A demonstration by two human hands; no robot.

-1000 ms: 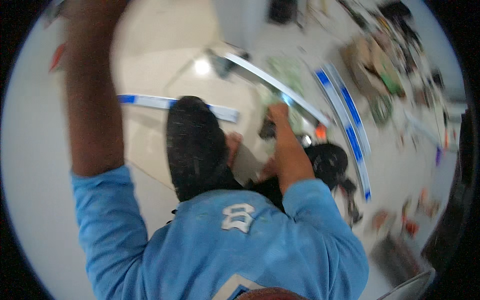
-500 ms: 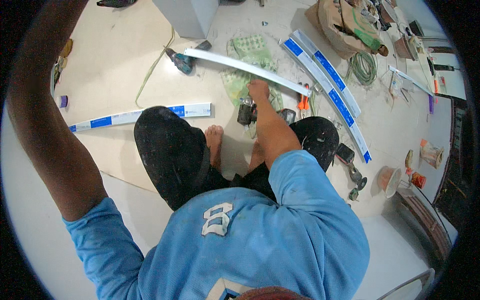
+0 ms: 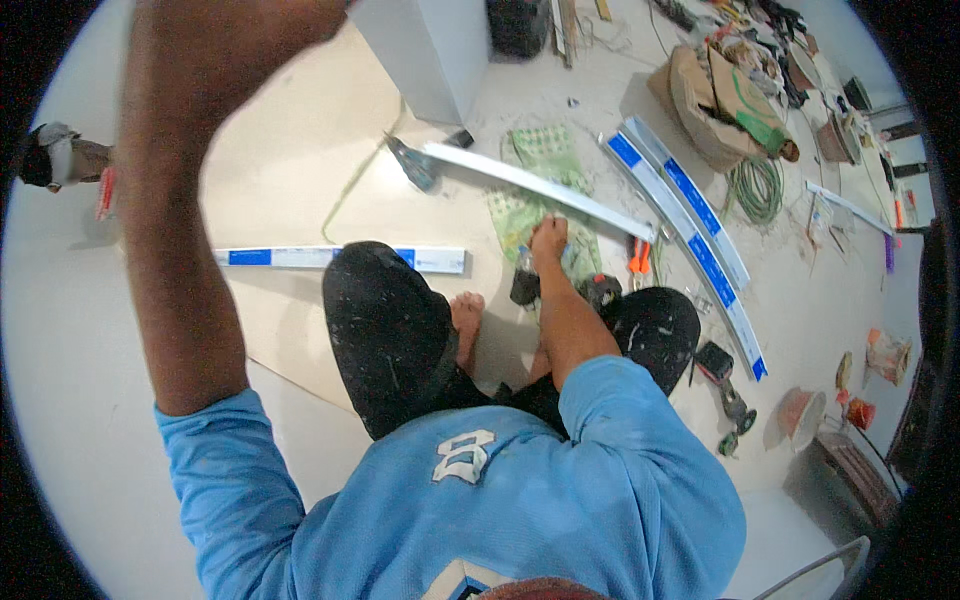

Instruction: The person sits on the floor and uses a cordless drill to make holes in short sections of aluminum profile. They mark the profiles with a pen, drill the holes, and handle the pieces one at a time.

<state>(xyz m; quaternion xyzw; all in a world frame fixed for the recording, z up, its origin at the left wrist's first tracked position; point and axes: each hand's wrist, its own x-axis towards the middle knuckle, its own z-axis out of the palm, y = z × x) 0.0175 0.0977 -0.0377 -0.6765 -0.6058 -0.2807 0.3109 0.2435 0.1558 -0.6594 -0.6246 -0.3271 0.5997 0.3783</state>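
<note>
1. Sitting cross-legged on the floor, right hand [image 3: 548,238] reaching down past the knees to a green patterned cloth [image 3: 545,190] — fingers curled over something small there, too blurred to name, so grip uncertain.
2. Resting just beyond that hand: a long white metal strip [image 3: 540,186], laid across the cloth, one end near a grey box [image 3: 425,50].
3. Raised high at the left edge: left hand [image 3: 240,20], mostly cut off by the rim — open or closed, cannot tell.
4. Compared with a moment ago: view swung from a blurred tilt to a steady look downward; left arm lifted from the side to well overhead; right hand hardly shifted from the same spot on the cloth.
5. Suggesting, as a judgement only: work staying centred on that strip and cloth.
6. Lying nearby: orange-handled pliers [image 3: 638,258], a blue-banded strip [image 3: 340,258] left of the knee, two more blue-banded strips [image 3: 690,225] to the right, a coil of green cable [image 3: 757,188].
</note>
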